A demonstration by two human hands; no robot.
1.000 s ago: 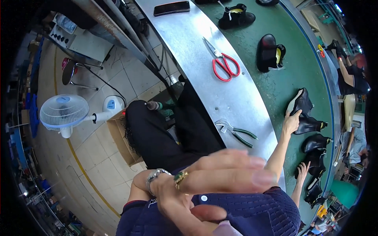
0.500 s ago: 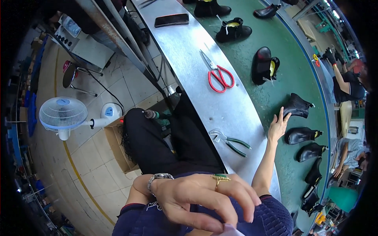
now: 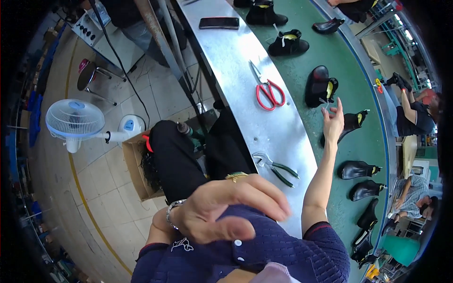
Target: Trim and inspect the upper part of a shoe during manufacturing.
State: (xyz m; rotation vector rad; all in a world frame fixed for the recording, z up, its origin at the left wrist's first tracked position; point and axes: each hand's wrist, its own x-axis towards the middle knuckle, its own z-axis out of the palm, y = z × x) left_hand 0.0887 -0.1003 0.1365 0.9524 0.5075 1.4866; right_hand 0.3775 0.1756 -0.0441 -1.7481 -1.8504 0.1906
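Note:
My left hand [image 3: 231, 207] is raised before my chest, with fingers curved and thumb apart, and I see nothing in it. My right hand [image 3: 334, 123] reaches over the green belt, fingers spread. Its fingertips are by the pale lace end of an upright black ankle boot [image 3: 318, 84] with yellow lining; whether they touch it I cannot tell. Partly behind this hand, another black boot [image 3: 350, 126] lies on its side. On the metal ledge beside the belt are red-handled scissors [image 3: 270, 94], their blades slightly apart, and green-handled pliers [image 3: 276, 168].
The metal ledge [image 3: 226, 59] runs between my legs and the green belt [image 3: 302, 21]. A phone [image 3: 219, 23] lies at its far end. Several more black boots [image 3: 358, 170] line the belt. A white fan [image 3: 75, 120] and a cardboard box [image 3: 134, 165] stand at left. Other people work across the belt.
My left hand has come away from the pale cloth at the lower edge, its thumb and fingers parting. My right hand has moved from the side-lying boot to the upright one; the side-lying boot has shifted.

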